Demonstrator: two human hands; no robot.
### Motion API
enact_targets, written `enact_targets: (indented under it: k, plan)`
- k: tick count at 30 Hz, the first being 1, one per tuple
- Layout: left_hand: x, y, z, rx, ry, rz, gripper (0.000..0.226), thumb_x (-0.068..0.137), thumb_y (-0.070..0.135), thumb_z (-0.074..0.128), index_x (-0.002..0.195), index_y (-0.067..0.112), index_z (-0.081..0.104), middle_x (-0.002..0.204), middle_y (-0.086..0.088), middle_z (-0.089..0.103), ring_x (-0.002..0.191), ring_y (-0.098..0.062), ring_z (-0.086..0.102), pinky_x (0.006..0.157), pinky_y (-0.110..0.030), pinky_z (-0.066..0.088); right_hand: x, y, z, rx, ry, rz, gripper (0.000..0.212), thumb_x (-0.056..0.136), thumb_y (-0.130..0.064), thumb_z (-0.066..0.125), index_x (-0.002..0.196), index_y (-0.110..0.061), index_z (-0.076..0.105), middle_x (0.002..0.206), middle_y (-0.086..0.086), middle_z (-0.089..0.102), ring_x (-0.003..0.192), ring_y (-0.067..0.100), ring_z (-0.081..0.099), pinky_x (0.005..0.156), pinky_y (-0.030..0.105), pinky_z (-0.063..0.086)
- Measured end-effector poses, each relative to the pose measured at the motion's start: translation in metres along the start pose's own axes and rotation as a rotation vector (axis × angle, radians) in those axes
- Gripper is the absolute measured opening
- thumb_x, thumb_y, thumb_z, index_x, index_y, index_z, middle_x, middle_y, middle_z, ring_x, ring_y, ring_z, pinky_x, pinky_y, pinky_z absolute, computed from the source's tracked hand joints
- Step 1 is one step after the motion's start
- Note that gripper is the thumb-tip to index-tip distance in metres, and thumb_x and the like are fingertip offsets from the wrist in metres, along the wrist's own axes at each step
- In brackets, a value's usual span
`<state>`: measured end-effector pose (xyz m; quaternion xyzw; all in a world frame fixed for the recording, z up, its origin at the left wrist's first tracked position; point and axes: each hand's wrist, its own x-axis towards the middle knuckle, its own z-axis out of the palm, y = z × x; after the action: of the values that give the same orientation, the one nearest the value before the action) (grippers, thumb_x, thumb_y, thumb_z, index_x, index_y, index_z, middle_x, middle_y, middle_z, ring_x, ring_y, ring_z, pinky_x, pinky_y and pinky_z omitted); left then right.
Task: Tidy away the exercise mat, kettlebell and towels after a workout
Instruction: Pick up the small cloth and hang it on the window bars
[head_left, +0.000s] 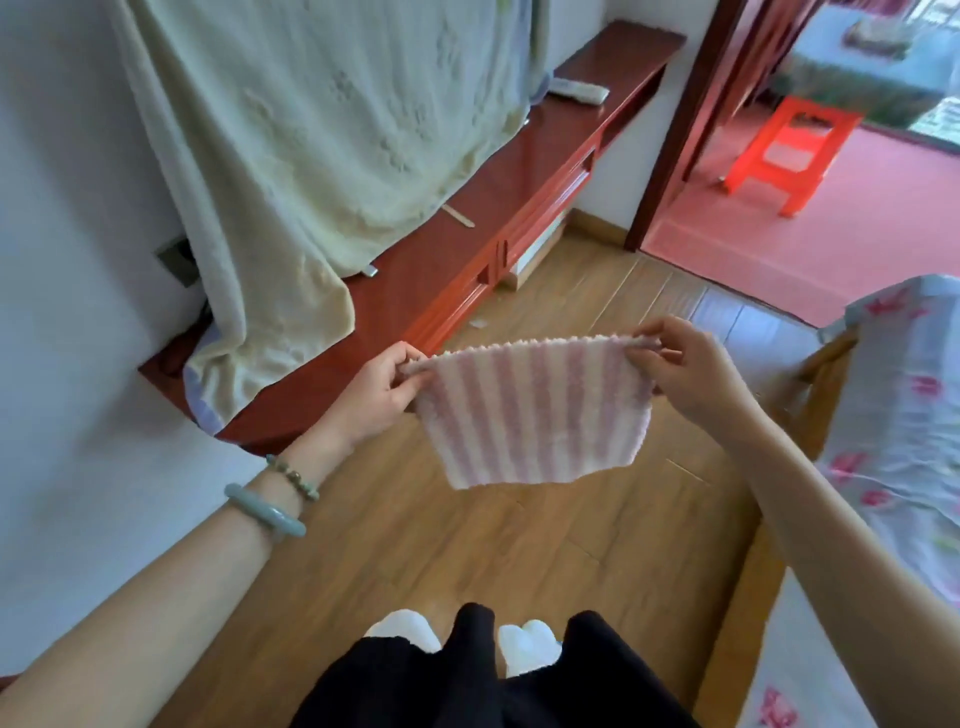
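Note:
A small pink-and-white striped towel (530, 410) hangs in the air over the wooden floor, stretched flat between both hands. My left hand (376, 395) pinches its upper left corner. My right hand (685, 371) pinches the upper right corner. The towel's lower edge hangs free. No exercise mat or kettlebell is in view.
A long red wooden cabinet (467, 249) runs along the left wall, with a pale green cloth (311, 130) draped over something on it and a remote (579, 91) at its far end. A bed with a flowered sheet (904, 415) stands at the right. Beyond the doorway stands an orange stool (784, 150).

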<state>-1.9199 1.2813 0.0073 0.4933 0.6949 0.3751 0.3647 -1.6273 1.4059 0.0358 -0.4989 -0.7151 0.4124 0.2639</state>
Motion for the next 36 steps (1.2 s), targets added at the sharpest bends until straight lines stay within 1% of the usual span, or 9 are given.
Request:
enact_targets:
  k: [4,7,12,15,19,23,26,29,36]
  plan:
    - [0.058,0.057,0.056,-0.018,-0.126,0.082,0.009,0.094,0.02,0.055,0.09,0.012,0.056,0.082,-0.004,0.06,0.079,-0.012,0.06,0.073,-0.034,0.057,0.013,0.024,-0.082,0.022,0.116,0.001,0.024,0.088,-0.009,0.061,0.079,-0.031,0.058,0.077,-0.004,0.061,0.066,0.014,0.058,0.062,0.038,0.053]
    - [0.104,0.098,0.091,0.017,-0.161,0.171,0.008,0.094,0.026,0.055,0.088,0.021,0.058,0.084,-0.005,0.064,0.082,-0.014,0.064,0.073,-0.032,0.057,0.028,0.045,-0.131,0.057,0.204,0.022,0.029,0.087,-0.006,0.061,0.076,-0.032,0.056,0.071,-0.004,0.058,0.055,0.007,0.053,0.055,0.029,0.05]
    - [0.19,0.156,0.144,0.061,-0.234,0.256,0.011,0.093,0.024,0.057,0.093,0.013,0.059,0.082,-0.004,0.065,0.077,-0.011,0.064,0.069,-0.026,0.055,0.067,0.076,-0.2,0.12,0.326,0.044,0.03,0.087,0.0,0.061,0.076,-0.028,0.056,0.069,0.003,0.053,0.047,0.0,0.05,0.042,0.015,0.047]
    - [0.247,0.19,0.176,0.068,-0.281,0.313,0.008,0.092,0.022,0.059,0.086,0.017,0.059,0.075,-0.009,0.061,0.066,-0.009,0.058,0.057,-0.024,0.048,0.099,0.095,-0.239,0.105,0.407,0.048,0.028,0.087,0.0,0.06,0.076,-0.026,0.057,0.067,-0.001,0.053,0.047,0.0,0.05,0.041,0.016,0.047]
    - [0.334,0.237,0.217,0.117,-0.355,0.375,0.004,0.091,0.023,0.061,0.089,0.019,0.061,0.087,-0.028,0.063,0.073,-0.033,0.061,0.063,-0.04,0.052,0.151,0.117,-0.298,0.099,0.491,0.09,0.01,0.088,0.0,0.058,0.087,-0.01,0.058,0.066,0.001,0.052,0.046,-0.003,0.051,0.043,0.014,0.048]
    - [0.416,0.289,0.262,0.091,-0.421,0.425,0.004,0.092,0.014,0.06,0.091,0.01,0.061,0.08,-0.022,0.063,0.072,-0.018,0.058,0.064,-0.026,0.049,0.21,0.139,-0.359,0.092,0.55,0.103,0.016,0.089,-0.002,0.058,0.082,-0.016,0.058,0.066,0.002,0.051,0.047,-0.003,0.049,0.044,0.017,0.05]
    - [0.471,0.322,0.297,0.035,-0.464,0.423,0.005,0.09,0.011,0.061,0.086,0.015,0.061,0.075,-0.008,0.063,0.073,-0.017,0.059,0.067,-0.035,0.05,0.246,0.158,-0.404,0.072,0.6,0.094,0.022,0.089,-0.002,0.057,0.079,-0.021,0.059,0.065,0.001,0.053,0.047,-0.001,0.049,0.046,0.023,0.052]
    - [0.521,0.355,0.337,0.025,-0.471,0.455,0.002,0.089,0.012,0.063,0.088,0.014,0.062,0.08,-0.012,0.067,0.076,-0.023,0.062,0.073,-0.044,0.054,0.283,0.181,-0.447,0.073,0.622,0.113,0.026,0.089,-0.001,0.057,0.077,-0.024,0.058,0.064,0.002,0.052,0.048,0.003,0.05,0.051,0.035,0.055]
    - [0.634,0.426,0.443,-0.017,-0.471,0.501,0.007,0.089,0.007,0.061,0.095,0.004,0.064,0.084,-0.005,0.067,0.078,-0.007,0.063,0.067,-0.014,0.05,0.382,0.255,-0.558,0.158,0.637,0.12,0.026,0.09,0.005,0.052,0.077,-0.016,0.056,0.066,0.007,0.046,0.045,-0.001,0.045,0.046,0.023,0.051]
